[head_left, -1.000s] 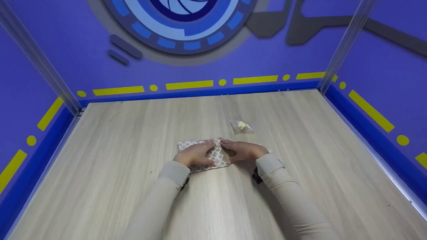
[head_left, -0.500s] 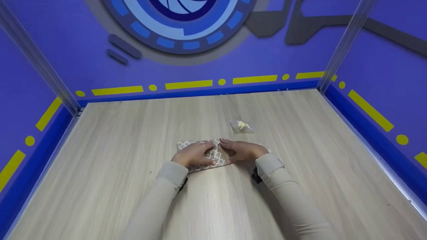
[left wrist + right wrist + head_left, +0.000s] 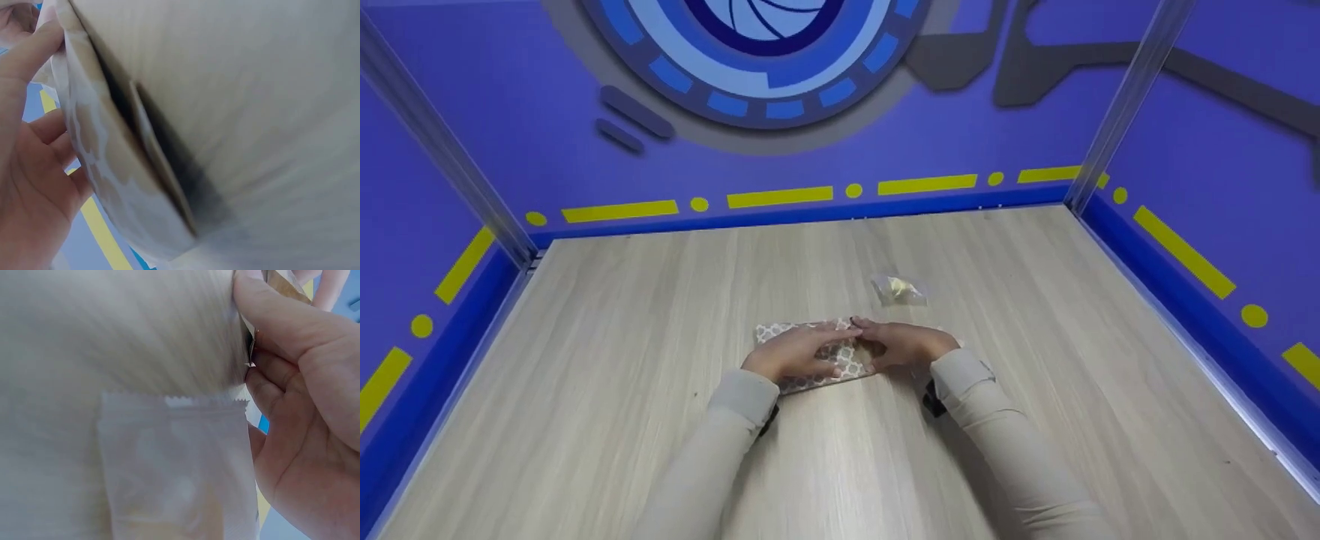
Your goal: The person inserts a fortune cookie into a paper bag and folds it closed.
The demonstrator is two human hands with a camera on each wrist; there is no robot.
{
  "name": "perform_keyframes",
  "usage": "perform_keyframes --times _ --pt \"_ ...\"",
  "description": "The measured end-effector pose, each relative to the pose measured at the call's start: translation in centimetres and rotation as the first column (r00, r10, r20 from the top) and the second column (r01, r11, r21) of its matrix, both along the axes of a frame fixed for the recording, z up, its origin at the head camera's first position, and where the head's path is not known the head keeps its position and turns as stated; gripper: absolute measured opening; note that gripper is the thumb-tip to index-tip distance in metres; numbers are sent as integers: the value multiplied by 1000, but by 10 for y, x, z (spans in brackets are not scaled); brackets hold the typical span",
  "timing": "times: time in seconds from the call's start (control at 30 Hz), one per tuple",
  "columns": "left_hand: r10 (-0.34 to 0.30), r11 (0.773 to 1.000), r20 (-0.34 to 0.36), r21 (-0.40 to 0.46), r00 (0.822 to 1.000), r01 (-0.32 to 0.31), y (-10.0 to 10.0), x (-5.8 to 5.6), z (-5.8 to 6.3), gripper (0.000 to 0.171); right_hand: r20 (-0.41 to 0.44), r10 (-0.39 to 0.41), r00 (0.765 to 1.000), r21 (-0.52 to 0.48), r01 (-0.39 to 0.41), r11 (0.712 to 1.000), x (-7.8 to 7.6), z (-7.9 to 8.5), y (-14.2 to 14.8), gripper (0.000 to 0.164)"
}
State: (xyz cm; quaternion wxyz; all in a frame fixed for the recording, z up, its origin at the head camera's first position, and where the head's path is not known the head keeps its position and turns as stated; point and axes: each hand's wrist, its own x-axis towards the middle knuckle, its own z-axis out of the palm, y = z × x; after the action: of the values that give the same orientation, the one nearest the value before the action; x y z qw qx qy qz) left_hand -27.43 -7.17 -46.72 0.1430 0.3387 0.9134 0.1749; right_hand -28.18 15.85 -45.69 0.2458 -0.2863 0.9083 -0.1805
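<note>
"What has just changed?"

"The back wall (image 3: 607, 180) and the worktop (image 3: 607, 420) sit slightly lower in the frame. The box (image 3: 851, 364) lies much as it did, just below centre. The left hand (image 3: 795, 351) has stretched a finger across its top towards the right hand (image 3: 907, 343), whose fingertips it meets or nearly meets."

"Meaning?"

"I'd judge the work is now gathering at the box's right end."

"And the grip?"

"Both hands grasp the box: the left spans it, thumb on the lower edge, fingers over the upper; the right pinches the right end."

"Edges and room?"

"The worktop's far edge runs across mid-frame, well beyond the hands, with room left and right of the arms. It's tighter above the right hand, where a packet (image 3: 898, 289) lies near. The right-wrist view shows a packet at bottom centre; whether it's the same one, I can't tell. In the left-wrist view a loose flap (image 3: 159, 160) stands off the box's edge and might snag."
</note>
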Motion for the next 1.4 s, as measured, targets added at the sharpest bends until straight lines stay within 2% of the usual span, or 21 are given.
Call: perform_keyframes --times 0.3,0.43,0.57,0.7,0.9,1.23,1.4 --pt "-44 998 -32 49 998 46 0 -3 -4 53 20 14 1000 -27 -14 1000 1 -3 2 81" --pt "-1 999 -4 45 1000 1 0 -2 -2 55 18 27 999 -20 -26 999 0 -2 2 82" --pt "47 998 33 39 998 -48 0 -2 -1 67 12 31 999 -7 -31 1000 0 -1 0 81" --pt "57 997 36 48 998 -59 -1 -2 -1 73 -26 34 999 27 -33 999 1 2 -2 76" --pt "36 997 21 67 999 -37 -2 -2 0 72 -86 38 996 57 -33 998 2 2 -3 66" --pt "45 996 -1 78 999 -44 -3 -4 1 66 -159 39 987 -32 -44 999 2 0 0 61" --pt "43 994 0 97 999 -43 -5 -6 -1 65 -207 60 976 -40 -70 997 4 0 1 58"
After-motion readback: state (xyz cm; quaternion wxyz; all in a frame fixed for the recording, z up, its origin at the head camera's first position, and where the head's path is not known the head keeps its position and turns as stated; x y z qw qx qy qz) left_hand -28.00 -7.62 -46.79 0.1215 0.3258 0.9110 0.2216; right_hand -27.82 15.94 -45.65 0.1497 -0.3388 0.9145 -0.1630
